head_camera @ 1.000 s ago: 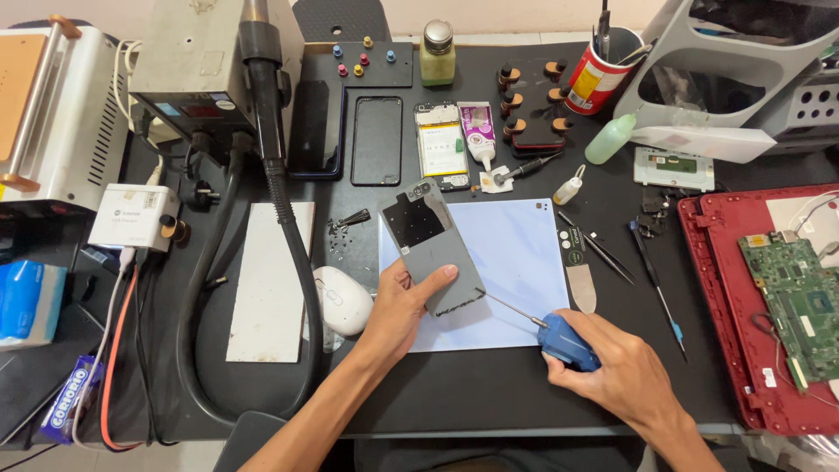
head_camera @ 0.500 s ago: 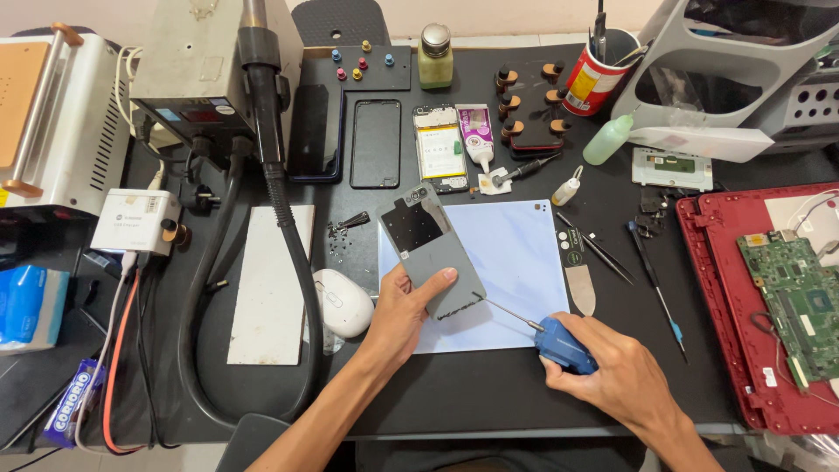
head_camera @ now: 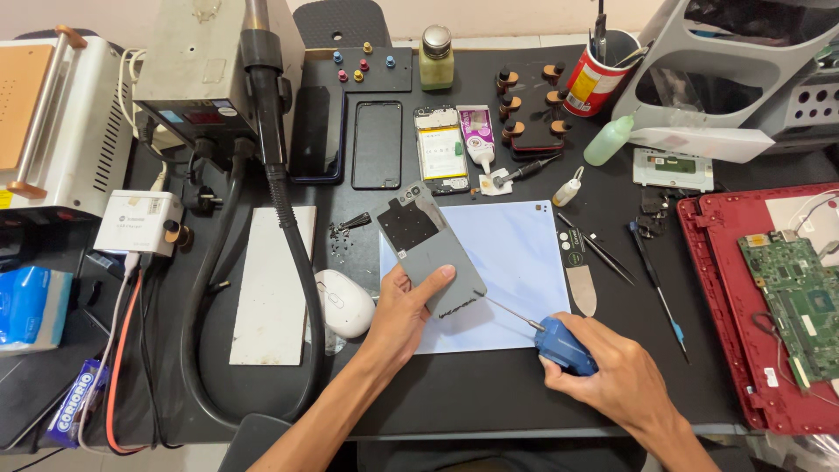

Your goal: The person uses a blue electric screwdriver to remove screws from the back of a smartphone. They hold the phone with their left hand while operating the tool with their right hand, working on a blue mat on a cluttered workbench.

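Left hand flat, fingers spread, pressing the grey phone back panel onto the pale blue mat near the front edge of the bench, likely to stop it sliding. Right hand closed around a blue-handled screwdriver, thin metal shaft angled at the panel's lower corner. Panel flat, matte, rounded corners, with a dark square patch. White mouse just beside the left hand.

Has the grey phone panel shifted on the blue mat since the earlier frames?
No. The grey phone panel lies at the same tilt over the blue mat's left edge, left hand on it.
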